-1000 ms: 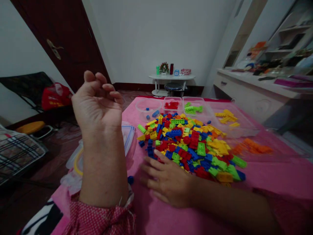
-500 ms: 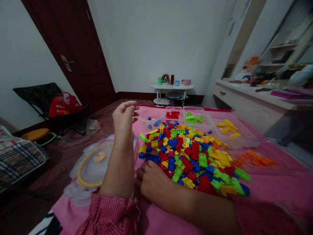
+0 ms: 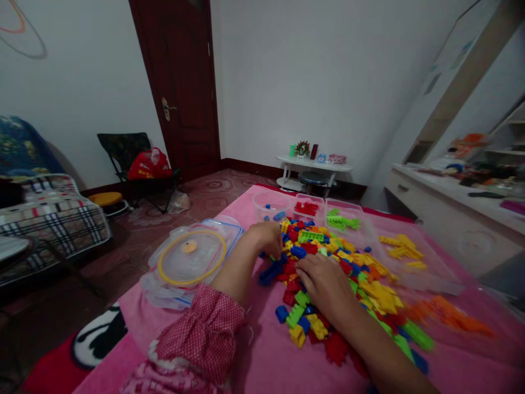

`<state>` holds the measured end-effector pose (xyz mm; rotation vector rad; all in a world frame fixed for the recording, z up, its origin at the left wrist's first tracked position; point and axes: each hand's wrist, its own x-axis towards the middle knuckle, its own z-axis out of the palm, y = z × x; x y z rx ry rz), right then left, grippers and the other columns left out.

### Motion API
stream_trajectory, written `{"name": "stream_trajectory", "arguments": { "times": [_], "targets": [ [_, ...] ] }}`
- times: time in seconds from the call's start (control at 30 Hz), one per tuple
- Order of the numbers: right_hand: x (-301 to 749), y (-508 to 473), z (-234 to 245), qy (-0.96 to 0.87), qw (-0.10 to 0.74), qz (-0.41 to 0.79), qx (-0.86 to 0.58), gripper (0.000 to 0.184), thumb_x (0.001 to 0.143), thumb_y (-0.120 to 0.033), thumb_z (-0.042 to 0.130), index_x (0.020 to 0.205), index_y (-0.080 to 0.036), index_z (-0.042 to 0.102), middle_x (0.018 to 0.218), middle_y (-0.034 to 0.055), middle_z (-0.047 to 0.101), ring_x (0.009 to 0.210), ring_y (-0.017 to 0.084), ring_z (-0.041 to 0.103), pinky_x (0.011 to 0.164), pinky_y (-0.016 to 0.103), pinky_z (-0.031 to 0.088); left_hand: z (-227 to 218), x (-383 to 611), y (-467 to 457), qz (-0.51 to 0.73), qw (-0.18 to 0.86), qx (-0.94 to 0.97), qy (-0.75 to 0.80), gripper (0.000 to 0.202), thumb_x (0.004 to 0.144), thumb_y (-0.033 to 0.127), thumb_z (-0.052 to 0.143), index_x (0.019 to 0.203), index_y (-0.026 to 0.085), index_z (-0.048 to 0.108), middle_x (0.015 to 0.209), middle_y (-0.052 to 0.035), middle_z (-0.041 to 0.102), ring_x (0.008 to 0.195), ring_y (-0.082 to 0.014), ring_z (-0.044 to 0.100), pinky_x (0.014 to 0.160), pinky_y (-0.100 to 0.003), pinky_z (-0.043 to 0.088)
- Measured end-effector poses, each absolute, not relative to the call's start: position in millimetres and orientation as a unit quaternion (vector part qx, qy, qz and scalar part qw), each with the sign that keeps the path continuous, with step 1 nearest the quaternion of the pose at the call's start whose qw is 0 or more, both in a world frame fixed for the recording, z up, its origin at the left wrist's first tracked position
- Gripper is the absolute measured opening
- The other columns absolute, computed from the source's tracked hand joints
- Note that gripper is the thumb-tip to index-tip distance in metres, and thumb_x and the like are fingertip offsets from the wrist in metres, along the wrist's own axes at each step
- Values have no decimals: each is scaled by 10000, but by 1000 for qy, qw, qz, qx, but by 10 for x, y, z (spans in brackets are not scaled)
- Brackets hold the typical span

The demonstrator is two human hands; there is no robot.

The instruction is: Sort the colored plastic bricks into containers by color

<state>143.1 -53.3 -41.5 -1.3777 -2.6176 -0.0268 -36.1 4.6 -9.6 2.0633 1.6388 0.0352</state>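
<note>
A heap of mixed toy building bricks (image 3: 309,249) in red, blue, yellow and green lies on the pink cloth. My left hand (image 3: 266,236) reaches down at the heap's left edge, its fingers bent and closed among blue bricks; the fingertips are hidden, so what they hold cannot be made out. Beside it, a dark blue brick (image 3: 270,271) lies below the palm. My right hand (image 3: 326,279) rests on the middle of the heap, palm down, its fingers stretched to the left over red bricks. Several bricks (image 3: 297,317) lie loose in front of it.
Behind the heap stand a round tub (image 3: 258,210) with blue bricks, and boxes with red bricks (image 3: 306,208), green bricks (image 3: 342,220) and yellow bricks (image 3: 402,247). Orange bricks (image 3: 453,316) lie at right. Stacked clear lids (image 3: 192,260) lie at left. A dresser (image 3: 430,197) stands right.
My left hand has come down from above the cloth to the heap's left edge. The right hand has moved from the near edge onto the heap. The view has turned left.
</note>
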Motion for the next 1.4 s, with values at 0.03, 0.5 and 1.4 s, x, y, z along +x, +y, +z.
{"name": "stream_trajectory", "arguments": {
  "times": [0.03,0.5,1.4],
  "targets": [
    [1476,-518,-406,-884,97,11,-457,225,892,-262,459,887,-220,680,904,47,663,885,197,558,776,319,336,-100,-310,55,-1,238,763,600,218,546,221,719,757,169,745,688,-37,701,609,-148,603,572,-213,461],
    [1632,-265,-191,-845,173,74,-501,168,781,-229,548,863,-261,691,862,0,698,827,168,624,705,261,384,168,116,405,-24,149,826,543,209,530,213,684,732,204,736,724,-33,720,636,-161,623,553,-202,456],
    [1829,-71,-23,-842,125,70,-520,164,733,-247,611,877,-279,685,839,-21,665,778,143,585,639,245,336,-145,2,588,332,183,744,551,208,722,301,556,762,142,685,631,-27,636,568,-123,554,512,-199,375]
  ]
}}
